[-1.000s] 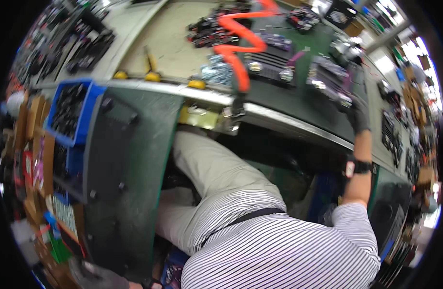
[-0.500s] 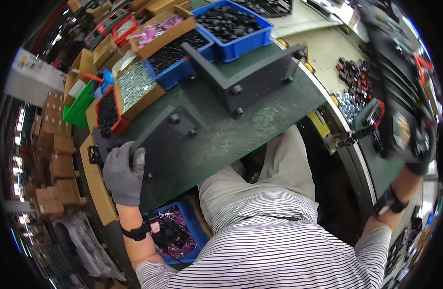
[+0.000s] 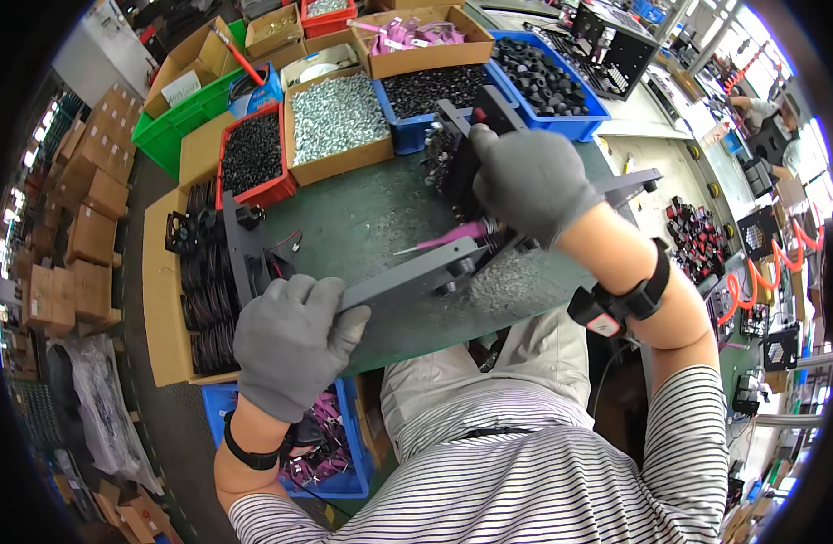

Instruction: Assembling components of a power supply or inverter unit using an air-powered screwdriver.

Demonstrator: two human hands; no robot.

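My left hand [image 3: 290,343], in a grey glove, grips the near left corner of a dark grey metal panel [image 3: 398,279] with bent edges and round black feet. It stands tilted on the green-topped table [image 3: 353,227]. My right hand [image 3: 536,184], gloved too, is over the far middle of the table, closed on a dark upright metal part [image 3: 460,150]; the hand hides much of that part and its fingertips. Between my hands lies a thin tool with a pink handle [image 3: 448,236]. A small black fan with a cable [image 3: 276,265] sits by the panel's left flange.
Along the far edge stand a red bin of black screws [image 3: 253,150], a carton of silver screws [image 3: 335,118], blue bins of black parts [image 3: 543,77] and a carton of pink parts [image 3: 416,41]. A carton of fans [image 3: 203,299] is left. Someone works far right.
My right hand has come from the far right, where it held a large black case, to the table's middle. The panel under my left hand is now raised and tilted. My view has shifted.
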